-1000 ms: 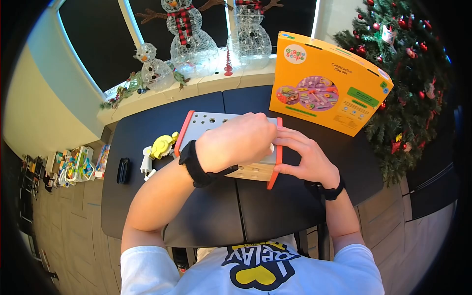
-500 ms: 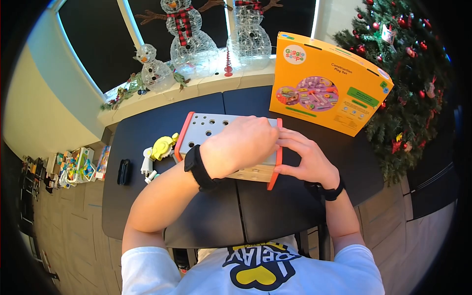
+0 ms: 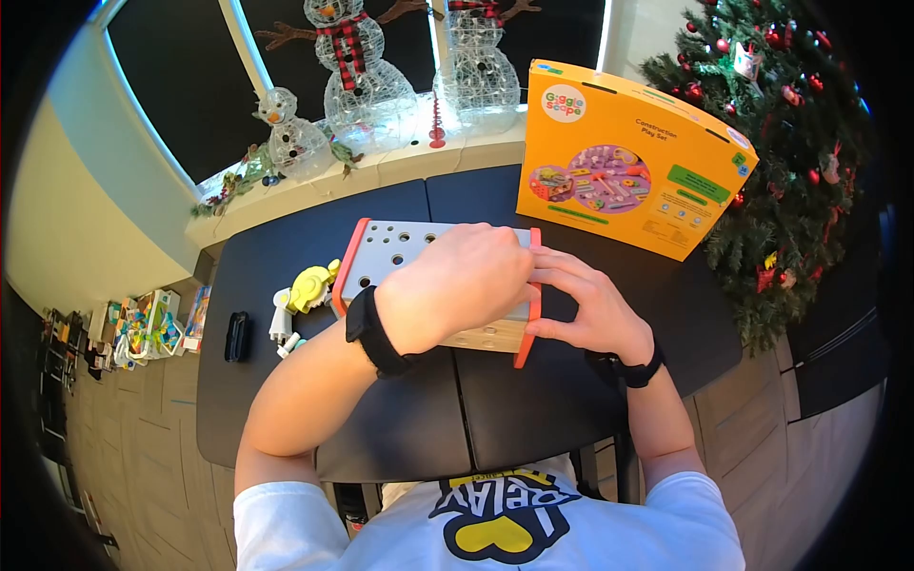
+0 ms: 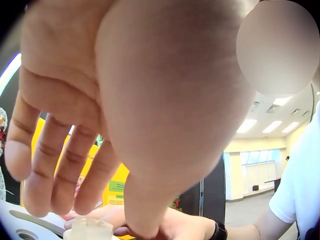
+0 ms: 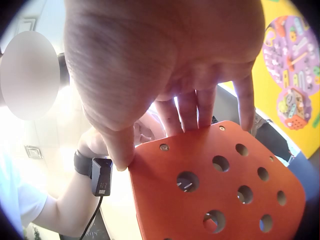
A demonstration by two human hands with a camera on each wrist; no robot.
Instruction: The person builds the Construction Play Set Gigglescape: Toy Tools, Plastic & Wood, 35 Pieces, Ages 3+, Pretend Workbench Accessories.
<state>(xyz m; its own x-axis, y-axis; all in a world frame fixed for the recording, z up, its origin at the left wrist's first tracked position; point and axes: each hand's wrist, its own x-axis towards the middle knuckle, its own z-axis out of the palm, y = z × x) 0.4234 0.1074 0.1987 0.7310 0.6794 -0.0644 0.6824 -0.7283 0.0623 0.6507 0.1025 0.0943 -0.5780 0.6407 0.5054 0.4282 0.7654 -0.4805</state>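
A toy workbench [image 3: 376, 257] with a grey holed top and orange end panels stands before me on the table. My left hand [image 3: 457, 276] arches over its top, palm down. In the left wrist view the fingers hang fairly straight, tips just above a pale translucent piece [image 4: 90, 230], with the thumb off to one side. The head view hides those fingertips behind the hand. My right hand [image 3: 595, 309] grips the right end panel [image 5: 160, 200], thumb on the near edge and fingers over the top edge.
A yellow and white toy assembly [image 3: 309, 290] lies left of the workbench, beside a black case [image 3: 238, 336]. The yellow play set box [image 3: 638, 162] stands at the back right of the dark table [image 3: 390, 428]. A decorated tree [image 3: 800, 190] rises behind the right edge.
My left wrist has rolled and shifted slightly over the workbench top, uncovering more holes at the left. The right hand keeps its hold on the end panel.
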